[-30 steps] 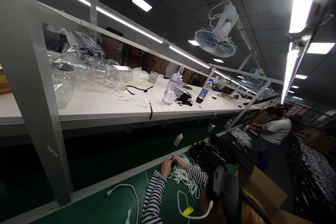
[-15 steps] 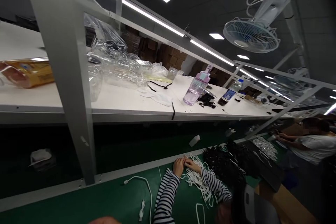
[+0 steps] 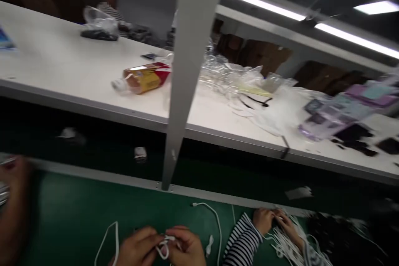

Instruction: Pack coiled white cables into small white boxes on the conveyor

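Note:
At the bottom middle, my left hand (image 3: 139, 247) and my right hand (image 3: 187, 247) meet over the green work surface (image 3: 84, 203). Both pinch a white cable (image 3: 163, 251), which makes a small loop between my fingers. A length of white cable (image 3: 116, 239) hangs in a bend to the left of my left hand. Right of my right hand lies a small bundled white cable (image 3: 209, 245), and beside it a loose white cable (image 3: 215, 212) curves along the surface.
A co-worker's hands (image 3: 264, 219) work at a white cable pile (image 3: 285, 245) on the right; another person's arm (image 3: 15, 199) reaches in at the left. A metal post (image 3: 190, 50) rises ahead beside a shelf (image 3: 62, 66) bearing a drink bottle (image 3: 146, 78) and clear plastic pieces (image 3: 221, 72).
The view has swung left and down, so both my hands with the white cable now show. The co-worker in striped sleeves sits further right in the picture.

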`<action>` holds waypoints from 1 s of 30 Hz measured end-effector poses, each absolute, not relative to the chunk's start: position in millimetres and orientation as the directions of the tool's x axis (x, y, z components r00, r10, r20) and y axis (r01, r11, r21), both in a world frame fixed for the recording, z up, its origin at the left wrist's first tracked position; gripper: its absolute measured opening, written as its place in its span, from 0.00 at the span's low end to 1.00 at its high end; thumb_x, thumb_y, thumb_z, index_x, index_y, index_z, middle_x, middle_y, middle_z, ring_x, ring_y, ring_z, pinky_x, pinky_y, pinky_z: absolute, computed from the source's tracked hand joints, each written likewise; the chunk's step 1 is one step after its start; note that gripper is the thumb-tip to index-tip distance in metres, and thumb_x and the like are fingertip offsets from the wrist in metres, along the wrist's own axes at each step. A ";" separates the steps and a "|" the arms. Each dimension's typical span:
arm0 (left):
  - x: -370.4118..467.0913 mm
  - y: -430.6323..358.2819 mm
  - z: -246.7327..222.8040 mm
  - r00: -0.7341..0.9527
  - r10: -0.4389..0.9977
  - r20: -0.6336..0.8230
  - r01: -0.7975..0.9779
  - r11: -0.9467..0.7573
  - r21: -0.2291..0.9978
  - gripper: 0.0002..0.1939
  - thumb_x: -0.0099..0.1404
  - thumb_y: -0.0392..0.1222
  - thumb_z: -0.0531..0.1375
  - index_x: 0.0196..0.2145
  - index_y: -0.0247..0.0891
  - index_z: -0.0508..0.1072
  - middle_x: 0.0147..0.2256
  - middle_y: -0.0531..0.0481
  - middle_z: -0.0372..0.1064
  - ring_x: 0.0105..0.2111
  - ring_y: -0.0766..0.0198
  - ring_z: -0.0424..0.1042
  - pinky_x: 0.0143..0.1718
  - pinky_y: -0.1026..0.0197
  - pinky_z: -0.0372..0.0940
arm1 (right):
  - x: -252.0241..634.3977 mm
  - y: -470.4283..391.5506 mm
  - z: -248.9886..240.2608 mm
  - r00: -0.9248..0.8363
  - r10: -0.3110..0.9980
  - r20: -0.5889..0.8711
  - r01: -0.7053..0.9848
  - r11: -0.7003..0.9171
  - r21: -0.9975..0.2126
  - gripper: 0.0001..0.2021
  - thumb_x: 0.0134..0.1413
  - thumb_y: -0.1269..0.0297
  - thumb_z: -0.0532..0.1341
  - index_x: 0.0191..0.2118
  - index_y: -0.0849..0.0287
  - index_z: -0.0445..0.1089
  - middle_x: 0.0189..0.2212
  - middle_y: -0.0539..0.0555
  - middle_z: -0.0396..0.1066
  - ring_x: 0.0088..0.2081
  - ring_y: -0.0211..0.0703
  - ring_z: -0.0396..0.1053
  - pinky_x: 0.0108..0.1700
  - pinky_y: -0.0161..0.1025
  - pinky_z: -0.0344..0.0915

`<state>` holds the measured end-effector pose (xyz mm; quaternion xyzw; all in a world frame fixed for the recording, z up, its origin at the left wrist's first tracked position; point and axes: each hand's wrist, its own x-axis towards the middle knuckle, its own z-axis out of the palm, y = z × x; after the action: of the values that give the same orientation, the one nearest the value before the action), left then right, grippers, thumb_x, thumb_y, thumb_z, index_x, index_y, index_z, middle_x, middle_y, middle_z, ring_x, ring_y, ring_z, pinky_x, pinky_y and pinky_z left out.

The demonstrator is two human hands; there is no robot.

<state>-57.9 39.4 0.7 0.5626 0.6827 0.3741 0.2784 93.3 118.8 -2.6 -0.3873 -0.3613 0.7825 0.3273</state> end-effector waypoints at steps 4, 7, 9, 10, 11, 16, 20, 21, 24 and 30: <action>-55.7 39.8 12.2 -0.205 0.978 -0.028 0.637 0.155 0.755 0.14 0.64 0.36 0.57 0.39 0.48 0.82 0.33 0.48 0.76 0.31 0.61 0.76 0.33 0.65 0.70 | 93.3 111.5 -14.2 -0.516 0.791 -0.328 -0.132 -0.452 -0.882 0.32 0.18 0.55 0.81 0.40 0.55 0.81 0.47 0.59 0.72 0.37 0.48 0.75 0.35 0.39 0.70; -53.7 40.5 17.7 -0.222 0.973 -0.064 0.620 0.191 0.761 0.14 0.63 0.36 0.58 0.39 0.48 0.82 0.34 0.48 0.76 0.32 0.60 0.76 0.33 0.65 0.70 | 94.5 115.7 -13.3 -0.503 0.804 -0.317 0.020 -0.356 -0.934 0.22 0.26 0.59 0.79 0.36 0.56 0.82 0.44 0.60 0.74 0.41 0.52 0.75 0.43 0.42 0.71; -54.2 41.0 19.8 -0.224 0.971 -0.089 0.565 0.203 0.800 0.12 0.65 0.40 0.58 0.39 0.50 0.82 0.34 0.48 0.76 0.32 0.60 0.76 0.33 0.65 0.69 | 95.4 122.6 -10.4 -0.520 0.782 -0.343 0.064 -0.365 -0.929 0.14 0.37 0.56 0.76 0.31 0.58 0.81 0.39 0.59 0.76 0.36 0.48 0.74 0.40 0.41 0.70; -54.8 41.5 20.2 -0.229 0.968 -0.101 0.529 0.210 0.822 0.12 0.66 0.42 0.57 0.38 0.51 0.82 0.33 0.48 0.76 0.32 0.60 0.76 0.32 0.65 0.69 | 95.8 126.0 -9.1 -0.536 0.759 -0.370 0.052 -0.408 -0.911 0.14 0.38 0.54 0.76 0.29 0.58 0.81 0.37 0.59 0.76 0.33 0.46 0.74 0.38 0.40 0.70; -55.5 42.3 20.1 -0.235 0.966 -0.111 0.492 0.216 0.843 0.13 0.67 0.44 0.57 0.38 0.52 0.83 0.33 0.48 0.76 0.32 0.60 0.76 0.32 0.65 0.69 | 96.2 128.7 -7.9 -0.541 0.739 -0.401 0.027 -0.461 -0.887 0.16 0.36 0.51 0.76 0.28 0.59 0.81 0.37 0.58 0.76 0.30 0.43 0.73 0.35 0.39 0.69; -55.6 48.1 15.3 -0.276 0.951 -0.141 0.397 0.246 0.884 0.14 0.63 0.55 0.59 0.37 0.53 0.84 0.31 0.47 0.76 0.28 0.57 0.75 0.28 0.62 0.70 | 99.2 130.4 -3.0 -0.488 0.720 -0.493 -0.036 -0.581 -0.813 0.23 0.23 0.49 0.80 0.26 0.62 0.80 0.24 0.54 0.76 0.23 0.38 0.69 0.29 0.35 0.64; -52.2 51.1 11.7 -0.292 0.942 -0.165 0.376 0.272 0.886 0.16 0.59 0.61 0.60 0.34 0.54 0.84 0.30 0.47 0.77 0.28 0.55 0.75 0.28 0.60 0.71 | 104.8 128.4 3.6 -0.441 0.714 -0.544 0.027 -0.595 -0.803 0.22 0.22 0.53 0.80 0.26 0.62 0.80 0.20 0.53 0.74 0.24 0.39 0.69 0.31 0.35 0.63; -51.3 51.5 11.2 -0.298 0.940 -0.168 0.369 0.275 0.888 0.16 0.58 0.62 0.61 0.34 0.55 0.84 0.30 0.47 0.77 0.29 0.55 0.75 0.29 0.60 0.72 | 106.8 128.3 5.1 -0.429 0.718 -0.547 0.040 -0.590 -0.806 0.21 0.22 0.54 0.80 0.26 0.62 0.80 0.20 0.53 0.74 0.25 0.39 0.69 0.32 0.35 0.63; -48.6 52.9 11.7 -0.298 0.935 -0.191 0.344 0.292 0.892 0.16 0.57 0.63 0.62 0.33 0.55 0.84 0.31 0.48 0.77 0.30 0.55 0.76 0.29 0.61 0.72 | 114.0 128.6 7.4 -0.420 0.729 -0.541 0.037 -0.582 -0.813 0.20 0.23 0.55 0.79 0.25 0.63 0.80 0.19 0.52 0.73 0.23 0.38 0.68 0.30 0.34 0.62; -40.0 56.5 17.4 -0.250 0.940 -0.232 0.297 0.303 0.906 0.16 0.58 0.62 0.62 0.33 0.54 0.84 0.31 0.48 0.77 0.31 0.54 0.76 0.30 0.59 0.72 | 126.8 129.6 4.6 -0.430 0.754 -0.497 -0.084 -0.581 -0.809 0.17 0.28 0.58 0.78 0.27 0.61 0.80 0.21 0.52 0.74 0.22 0.38 0.69 0.29 0.35 0.64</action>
<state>-40.0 56.5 17.4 0.4476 0.6906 0.3850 0.4177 126.8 129.6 4.6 -0.4576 -0.3660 0.7623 0.2748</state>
